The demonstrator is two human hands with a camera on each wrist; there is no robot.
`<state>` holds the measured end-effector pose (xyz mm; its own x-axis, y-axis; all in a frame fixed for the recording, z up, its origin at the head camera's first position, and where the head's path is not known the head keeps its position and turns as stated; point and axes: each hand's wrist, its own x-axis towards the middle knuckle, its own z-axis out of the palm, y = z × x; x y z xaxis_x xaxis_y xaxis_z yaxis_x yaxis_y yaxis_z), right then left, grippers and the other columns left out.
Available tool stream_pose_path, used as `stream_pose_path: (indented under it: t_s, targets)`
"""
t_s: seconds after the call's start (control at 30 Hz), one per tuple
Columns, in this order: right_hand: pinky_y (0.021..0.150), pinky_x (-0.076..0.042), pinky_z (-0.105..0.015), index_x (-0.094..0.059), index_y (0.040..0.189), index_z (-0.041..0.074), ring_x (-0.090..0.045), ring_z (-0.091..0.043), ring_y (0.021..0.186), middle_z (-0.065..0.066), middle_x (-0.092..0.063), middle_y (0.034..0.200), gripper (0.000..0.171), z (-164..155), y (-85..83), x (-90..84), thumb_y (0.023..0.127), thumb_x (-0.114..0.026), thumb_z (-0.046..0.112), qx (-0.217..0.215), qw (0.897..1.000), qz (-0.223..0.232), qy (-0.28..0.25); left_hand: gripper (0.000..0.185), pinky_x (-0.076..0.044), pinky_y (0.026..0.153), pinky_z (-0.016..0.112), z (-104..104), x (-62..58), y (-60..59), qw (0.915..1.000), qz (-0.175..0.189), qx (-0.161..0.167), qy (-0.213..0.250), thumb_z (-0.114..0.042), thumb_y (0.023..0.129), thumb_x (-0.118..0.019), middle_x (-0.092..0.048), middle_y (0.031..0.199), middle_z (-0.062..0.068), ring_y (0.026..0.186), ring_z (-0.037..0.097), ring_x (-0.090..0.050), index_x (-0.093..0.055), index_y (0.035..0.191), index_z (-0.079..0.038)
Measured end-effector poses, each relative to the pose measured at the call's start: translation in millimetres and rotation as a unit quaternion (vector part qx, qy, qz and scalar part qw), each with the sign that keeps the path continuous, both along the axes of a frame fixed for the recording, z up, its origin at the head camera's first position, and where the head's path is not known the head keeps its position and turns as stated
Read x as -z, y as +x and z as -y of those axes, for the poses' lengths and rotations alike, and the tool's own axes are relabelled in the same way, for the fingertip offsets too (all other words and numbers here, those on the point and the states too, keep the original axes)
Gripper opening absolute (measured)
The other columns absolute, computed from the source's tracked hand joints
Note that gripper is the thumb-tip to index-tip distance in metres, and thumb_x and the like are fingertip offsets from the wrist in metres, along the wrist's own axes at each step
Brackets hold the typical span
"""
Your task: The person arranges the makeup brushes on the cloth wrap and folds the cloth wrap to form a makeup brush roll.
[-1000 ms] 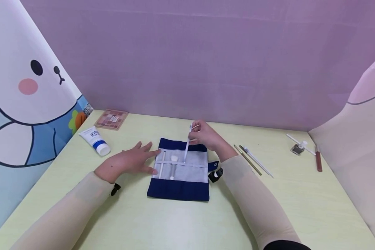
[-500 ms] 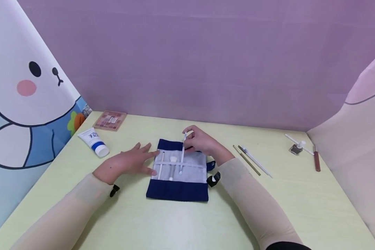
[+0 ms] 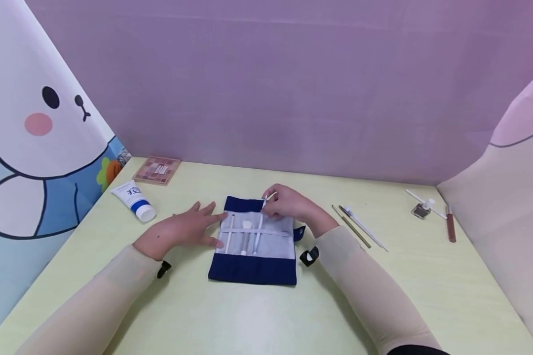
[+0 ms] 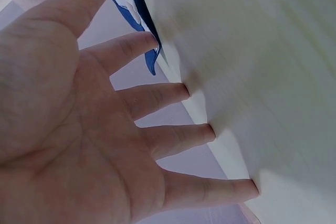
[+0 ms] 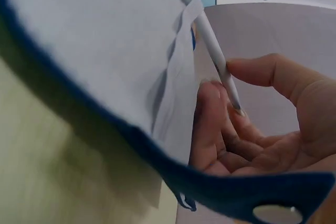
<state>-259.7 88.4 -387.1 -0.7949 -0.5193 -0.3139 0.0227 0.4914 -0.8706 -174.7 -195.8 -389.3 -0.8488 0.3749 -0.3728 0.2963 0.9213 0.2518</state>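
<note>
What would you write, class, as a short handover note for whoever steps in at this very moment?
Left hand: open, flat on the table, fingertips at the left edge of the blue roll-up pouch.
Right hand: pinches the top of a thin white brush, which is slid under the pouch's strap.
Done: three tools sit under the strap.
Left: two slim sticks lie right of the pouch; more small items lie at the far right.
</note>
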Motion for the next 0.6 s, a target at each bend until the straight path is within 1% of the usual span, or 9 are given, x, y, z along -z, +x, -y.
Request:
stream_pose_path:
  t_s: [0.07, 0.13, 0.2, 0.27, 0.4, 0.6]
  targets:
    - [0.076, -0.058, -0.029, -0.059, 0.129, 0.002, -0.062, -0.016, 0.08, -0.003, -0.069, 0.095, 0.039, -1.3, 2.1, -0.8, 0.095, -0.074, 0.013, -0.016, 0.999, -0.021, 0.029, 0.093, -0.03, 0.104, 0.095, 0.0, -0.5, 0.8, 1.0, 0.0, 0.0, 0.001, -0.064, 0.094, -0.072, -0.016, 0.178, 0.028, 0.158, 0.067, -0.012, -0.034, 0.169, -0.024]
    - [0.078, -0.058, -0.03, -0.061, 0.129, 0.003, -0.066, -0.017, 0.085, -0.005, -0.072, 0.103, 0.036, -1.7, 5.0, -1.7, 0.098, -0.072, 0.018, -0.031, 0.997, -0.039, 0.054, 0.092, -0.03, 0.104, 0.095, -0.1, -0.8, 1.3, 1.0, 0.0, 0.001, 0.002, -0.064, 0.094, -0.072, -0.016, 0.178, 0.028, 0.158, 0.067, -0.012, -0.035, 0.169, -0.024]
    - [0.083, -0.058, -0.031, -0.063, 0.129, 0.005, -0.068, -0.018, 0.094, -0.007, -0.073, 0.115, 0.033, -1.9, 7.6, -2.5, 0.1, -0.067, 0.021, -0.042, 0.994, -0.056, 0.078, 0.092, -0.03, 0.104, 0.095, -0.3, -1.4, 1.7, 1.0, 0.0, 0.001, 0.002, -0.063, 0.094, -0.072, -0.016, 0.178, 0.028, 0.158, 0.067, -0.012, -0.035, 0.169, -0.024]
    - [0.088, -0.057, -0.034, -0.064, 0.129, 0.006, -0.067, -0.02, 0.101, -0.009, -0.072, 0.122, 0.032, -2.0, 10.2, -3.3, 0.103, -0.061, 0.022, -0.053, 0.991, -0.075, 0.101, 0.091, -0.03, 0.104, 0.095, -0.4, -1.7, 1.8, 1.0, -0.001, 0.001, 0.001, -0.063, 0.095, -0.071, -0.016, 0.178, 0.028, 0.158, 0.067, -0.012, -0.035, 0.169, -0.024]
    - [0.099, -0.055, -0.039, -0.067, 0.132, 0.007, -0.064, -0.021, 0.112, -0.01, -0.07, 0.13, 0.033, -2.3, 14.4, -5.1, 0.107, -0.053, 0.024, -0.073, 0.982, -0.115, 0.134, 0.091, -0.03, 0.104, 0.095, -0.4, -2.2, 1.7, 1.0, -0.001, 0.001, 0.002, -0.063, 0.095, -0.071, -0.016, 0.178, 0.028, 0.158, 0.068, -0.012, -0.035, 0.169, -0.024]
    - [0.105, -0.053, -0.042, -0.072, 0.132, 0.009, -0.063, -0.021, 0.116, -0.009, -0.071, 0.137, 0.035, -2.7, 20.7, -6.3, 0.11, -0.049, 0.022, -0.129, 0.964, -0.154, 0.173, 0.091, -0.03, 0.105, 0.094, -0.2, -0.6, 0.3, 1.0, 0.002, -0.002, 0.002, -0.063, 0.096, -0.071, -0.015, 0.178, 0.028, 0.159, 0.067, -0.011, -0.034, 0.169, -0.024]
